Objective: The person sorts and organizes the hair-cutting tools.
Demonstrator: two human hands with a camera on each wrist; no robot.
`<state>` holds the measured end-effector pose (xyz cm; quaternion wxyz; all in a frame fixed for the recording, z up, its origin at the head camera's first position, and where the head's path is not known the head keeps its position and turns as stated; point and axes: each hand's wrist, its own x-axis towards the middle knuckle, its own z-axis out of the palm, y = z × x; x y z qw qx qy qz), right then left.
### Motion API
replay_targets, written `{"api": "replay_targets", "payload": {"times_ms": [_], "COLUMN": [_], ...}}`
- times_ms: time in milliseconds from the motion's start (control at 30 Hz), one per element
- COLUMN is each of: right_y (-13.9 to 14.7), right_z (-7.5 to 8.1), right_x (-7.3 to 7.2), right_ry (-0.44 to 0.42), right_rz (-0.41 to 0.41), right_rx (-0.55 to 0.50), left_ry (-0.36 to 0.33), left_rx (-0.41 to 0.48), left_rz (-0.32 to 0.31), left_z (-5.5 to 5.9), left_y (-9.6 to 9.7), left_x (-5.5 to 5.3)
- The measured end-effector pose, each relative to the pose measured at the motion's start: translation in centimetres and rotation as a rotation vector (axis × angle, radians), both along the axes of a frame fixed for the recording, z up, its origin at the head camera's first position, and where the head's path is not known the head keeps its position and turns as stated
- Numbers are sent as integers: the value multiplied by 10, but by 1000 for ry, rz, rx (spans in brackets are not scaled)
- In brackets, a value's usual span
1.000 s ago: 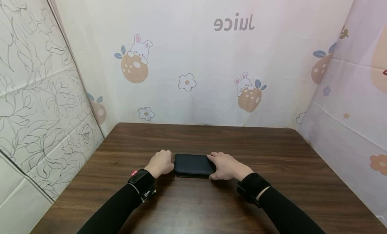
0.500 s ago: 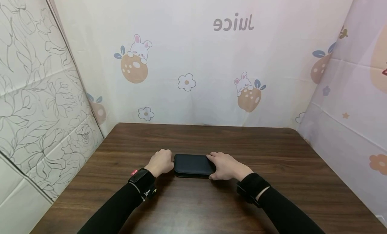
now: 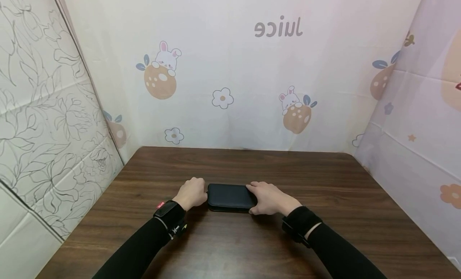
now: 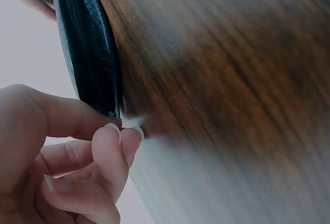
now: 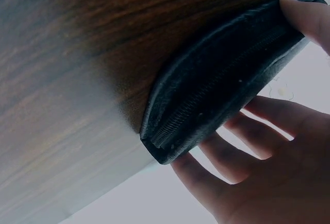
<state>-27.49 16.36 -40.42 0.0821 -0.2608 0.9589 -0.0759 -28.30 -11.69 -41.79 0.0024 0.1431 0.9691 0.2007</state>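
Observation:
A black zip-around wallet [image 3: 230, 197] lies flat on the wooden table. My left hand [image 3: 192, 193] is at its left end, and in the left wrist view its thumb and fingertips pinch the zipper pull [image 4: 114, 117], which they mostly hide. The zipper teeth [image 4: 77, 28] run along the wallet's side and look closed there. At the other end my right hand [image 3: 271, 197] grips the wallet. In the right wrist view the thumb lies along one side and spread fingers along the other, with the zipper [image 5: 193, 105] closed between the two black edges.
The dark brown tabletop [image 3: 230, 247] spreads around the wallet. A pale printed curtain [image 3: 230, 127] hangs behind its far edge, with more patterned fabric at the left and right. Black bands with devices sit on both wrists.

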Motion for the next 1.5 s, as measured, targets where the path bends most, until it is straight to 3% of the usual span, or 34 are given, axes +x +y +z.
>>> {"api": "replay_targets", "payload": {"times_ms": [1500], "right_y": [0], "right_z": [-1], "right_x": [0], "right_ry": [-1], "right_rz": [-6], "right_rx": [-6], "left_ry": [53], "left_rx": [-24], "left_rz": [43], "left_z": [-2], "left_y": [2], "left_x": [-15]}}
